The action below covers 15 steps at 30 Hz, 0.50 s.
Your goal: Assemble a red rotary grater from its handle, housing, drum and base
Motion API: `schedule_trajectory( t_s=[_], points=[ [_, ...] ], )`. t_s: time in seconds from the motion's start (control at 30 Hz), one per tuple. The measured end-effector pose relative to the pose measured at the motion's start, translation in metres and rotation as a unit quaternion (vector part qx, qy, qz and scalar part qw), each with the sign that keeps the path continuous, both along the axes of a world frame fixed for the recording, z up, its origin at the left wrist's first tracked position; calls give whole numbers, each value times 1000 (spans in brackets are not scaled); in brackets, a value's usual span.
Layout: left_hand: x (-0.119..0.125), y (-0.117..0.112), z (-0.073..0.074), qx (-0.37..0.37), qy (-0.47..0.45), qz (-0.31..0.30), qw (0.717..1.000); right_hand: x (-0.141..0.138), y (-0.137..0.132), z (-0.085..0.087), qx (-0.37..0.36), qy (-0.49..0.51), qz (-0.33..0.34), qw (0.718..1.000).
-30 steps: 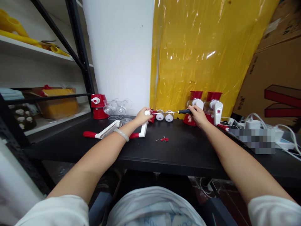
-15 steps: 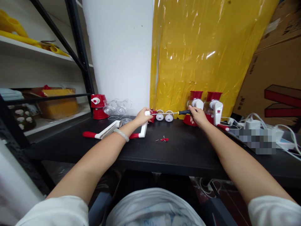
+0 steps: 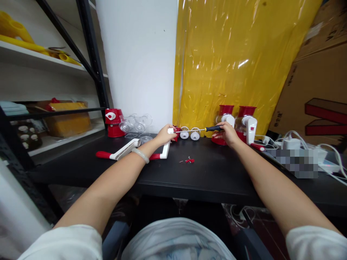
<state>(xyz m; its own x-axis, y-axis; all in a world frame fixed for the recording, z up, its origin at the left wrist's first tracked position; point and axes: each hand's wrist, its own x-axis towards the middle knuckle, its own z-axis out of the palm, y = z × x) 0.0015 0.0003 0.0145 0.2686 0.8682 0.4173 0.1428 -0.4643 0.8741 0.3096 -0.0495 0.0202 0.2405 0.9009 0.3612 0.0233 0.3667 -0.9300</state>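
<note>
My left hand (image 3: 165,135) is closed around the upper end of a white crank handle (image 3: 165,150) with a red grip. My right hand (image 3: 227,133) grips the black and yellow handle of a screwdriver (image 3: 214,128). The screwdriver's shaft runs level to the left, and its tip meets the white end of the crank handle at my left fingers. Under my left forearm lies a second white crank handle (image 3: 125,150) with a red grip. Small screws and a little red part (image 3: 190,161) rest on the black table (image 3: 173,180) between my arms.
Two red and white drum graters (image 3: 247,121) stand at the back right, and a red grater base (image 3: 114,122) at the back left beside clear plastic parts (image 3: 137,122). Two round white parts (image 3: 195,134) sit behind the screwdriver. White cables and chargers (image 3: 291,143) crowd the right side.
My right fingers have shifted slightly on the screwdriver handle and look more opened out around it. The crank handle and my left hand stay almost where they were.
</note>
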Motion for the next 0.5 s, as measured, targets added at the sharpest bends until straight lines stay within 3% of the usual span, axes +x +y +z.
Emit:
schedule_trajectory(
  t_s=[0.5],
  points=[
    [0, 1, 0, 4, -3, -4, 1000, 4, 3, -6, 11, -32, 17, 999]
  ],
)
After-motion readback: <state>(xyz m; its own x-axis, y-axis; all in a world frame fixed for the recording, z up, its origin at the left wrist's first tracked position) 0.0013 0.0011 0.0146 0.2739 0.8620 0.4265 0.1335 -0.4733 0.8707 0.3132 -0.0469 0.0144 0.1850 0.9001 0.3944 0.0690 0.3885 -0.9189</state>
